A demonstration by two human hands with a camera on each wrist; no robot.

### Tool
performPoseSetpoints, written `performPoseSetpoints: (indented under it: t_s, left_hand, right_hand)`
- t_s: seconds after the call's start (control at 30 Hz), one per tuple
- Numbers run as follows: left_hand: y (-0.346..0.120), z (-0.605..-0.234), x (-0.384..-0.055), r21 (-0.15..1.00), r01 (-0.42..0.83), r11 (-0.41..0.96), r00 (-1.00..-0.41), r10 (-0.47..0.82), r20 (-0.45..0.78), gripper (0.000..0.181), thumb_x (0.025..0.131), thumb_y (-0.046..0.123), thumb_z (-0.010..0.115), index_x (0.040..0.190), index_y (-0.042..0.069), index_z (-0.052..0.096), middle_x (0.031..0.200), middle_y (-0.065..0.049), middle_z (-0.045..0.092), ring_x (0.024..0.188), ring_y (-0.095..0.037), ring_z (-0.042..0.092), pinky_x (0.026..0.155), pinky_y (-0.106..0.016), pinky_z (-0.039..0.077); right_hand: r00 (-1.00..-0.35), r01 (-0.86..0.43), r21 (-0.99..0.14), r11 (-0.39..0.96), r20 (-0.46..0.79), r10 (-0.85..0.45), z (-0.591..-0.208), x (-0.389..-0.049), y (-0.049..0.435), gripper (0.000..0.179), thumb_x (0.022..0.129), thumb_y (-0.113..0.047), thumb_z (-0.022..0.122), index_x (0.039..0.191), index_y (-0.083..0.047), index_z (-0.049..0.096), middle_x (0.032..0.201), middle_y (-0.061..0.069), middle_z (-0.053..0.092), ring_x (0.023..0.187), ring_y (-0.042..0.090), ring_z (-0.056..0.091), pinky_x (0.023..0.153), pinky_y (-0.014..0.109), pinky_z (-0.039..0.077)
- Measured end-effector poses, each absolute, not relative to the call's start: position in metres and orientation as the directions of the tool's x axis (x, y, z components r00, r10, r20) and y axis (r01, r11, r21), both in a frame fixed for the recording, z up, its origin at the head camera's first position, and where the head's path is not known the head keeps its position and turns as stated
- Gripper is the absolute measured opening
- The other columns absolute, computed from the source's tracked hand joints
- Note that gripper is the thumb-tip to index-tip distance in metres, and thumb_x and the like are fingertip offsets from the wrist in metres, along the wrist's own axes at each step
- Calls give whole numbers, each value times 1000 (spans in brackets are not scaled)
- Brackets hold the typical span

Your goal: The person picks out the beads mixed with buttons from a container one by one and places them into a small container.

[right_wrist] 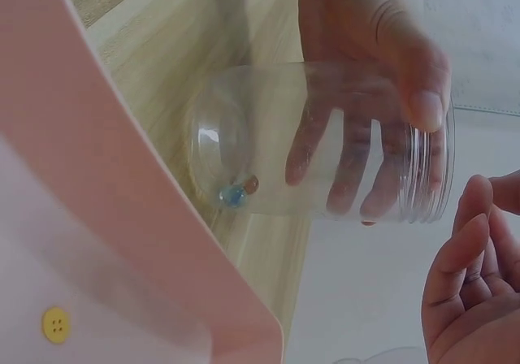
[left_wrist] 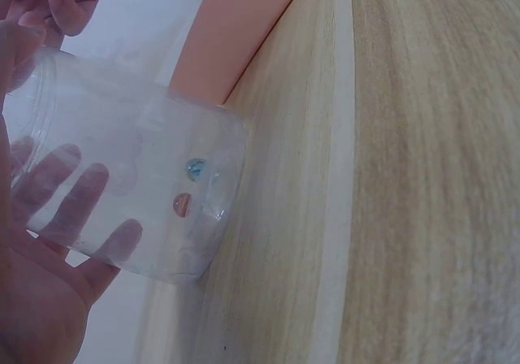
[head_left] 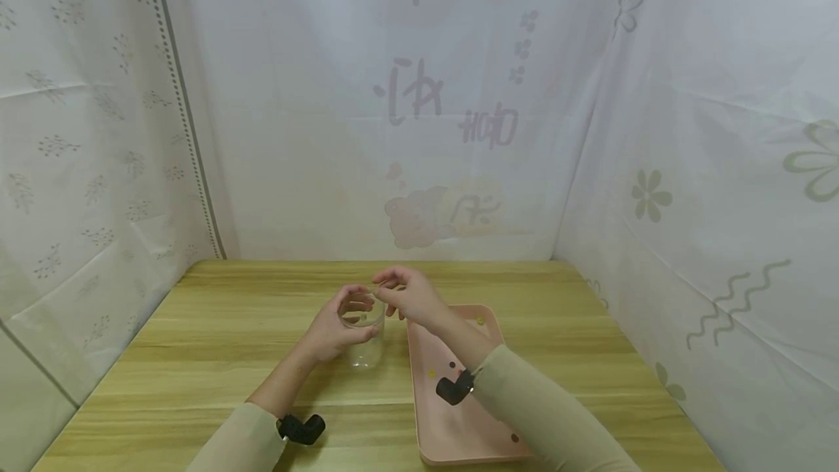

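Note:
A clear jar [head_left: 364, 352] with a threaded mouth stands roughly upright, its bottom at or just above the tabletop. My left hand [head_left: 334, 328] grips it near the rim, thumb on one side and fingers around the other. Low inside the jar lie a small blue, shiny round piece [right_wrist: 233, 196] and a reddish-brown one [left_wrist: 183, 205]. Just beyond the jar's mouth, my right hand [head_left: 411, 299] has its thumb and forefinger tips together. Whether something small sits between those tips is hidden.
To the jar's right is a pink tray [head_left: 419, 414] with several small buttons scattered in it, among them a yellow button [right_wrist: 56, 325] and a dark button [head_left: 515, 438]. My right forearm crosses above it. Wood-grain tabletop [head_left: 216, 333] surrounds both, with white curtains [head_left: 314, 166] beyond.

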State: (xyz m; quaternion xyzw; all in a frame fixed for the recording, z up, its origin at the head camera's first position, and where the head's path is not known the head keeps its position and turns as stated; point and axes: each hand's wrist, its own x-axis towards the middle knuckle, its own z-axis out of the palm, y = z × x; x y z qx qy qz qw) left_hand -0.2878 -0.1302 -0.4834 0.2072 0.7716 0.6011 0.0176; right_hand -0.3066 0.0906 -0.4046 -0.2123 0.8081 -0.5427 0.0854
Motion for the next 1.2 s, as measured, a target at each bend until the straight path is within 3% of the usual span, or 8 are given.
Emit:
performPoseSetpoints:
  t_s: [0.37, 0.53, 0.73, 1.0, 1.2]
  left_hand:
    - [-131, -484, -288, 933, 311, 182, -906, 352, 233, 76, 94, 18, 86, 156, 3, 44, 151, -28, 59, 142, -46, 58, 118, -68, 47]
    - [-131, -484, -288, 931, 317, 179, -905, 351, 241, 73, 94, 17, 86, 154, 6, 46, 150, -29, 59, 141, -46, 59, 118, -69, 47]
    - [-130, -483, -287, 931, 318, 176, -904, 353, 242, 74, 94, 17, 86, 154, 6, 45, 150, -24, 61, 141, -47, 58, 118, -70, 46]
    - [-131, -484, -287, 932, 321, 171, -904, 348, 247, 74, 93, 16, 87, 154, 5, 46, 149, -24, 62, 141, -49, 58, 119, -70, 46]
    - [-131, -484, -288, 928, 326, 178, -903, 350, 250, 75, 93, 16, 87, 155, 4, 45, 149, -28, 61, 140, -48, 59, 118, -69, 47]
  right_hand:
    - [-905, -257, -923, 287, 126, -407, -406, -311, 115, 35, 106, -29, 75, 138, -16, 70, 118, 9, 73, 74, 18, 70, 61, 31, 56]
    - [-914, -239, -928, 287, 115, -388, -411, -314, 128, 36, 105, -30, 76, 138, -17, 70, 118, 7, 72, 77, 27, 72, 62, 34, 58]
    - [-926, -216, -929, 301, 96, -365, -414, -313, 142, 38, 105, -31, 77, 139, -17, 69, 122, 10, 73, 76, 25, 71, 63, 28, 55]
    - [-945, -197, -905, 378, 73, -318, -423, -316, 166, 34, 106, -32, 74, 137, -19, 70, 120, 9, 73, 89, 48, 73, 65, 35, 58]
    - [-959, -165, -892, 420, 45, -281, -428, -321, 188, 34, 107, -35, 73, 137, -20, 70, 123, 15, 71, 87, 41, 73, 67, 37, 59]
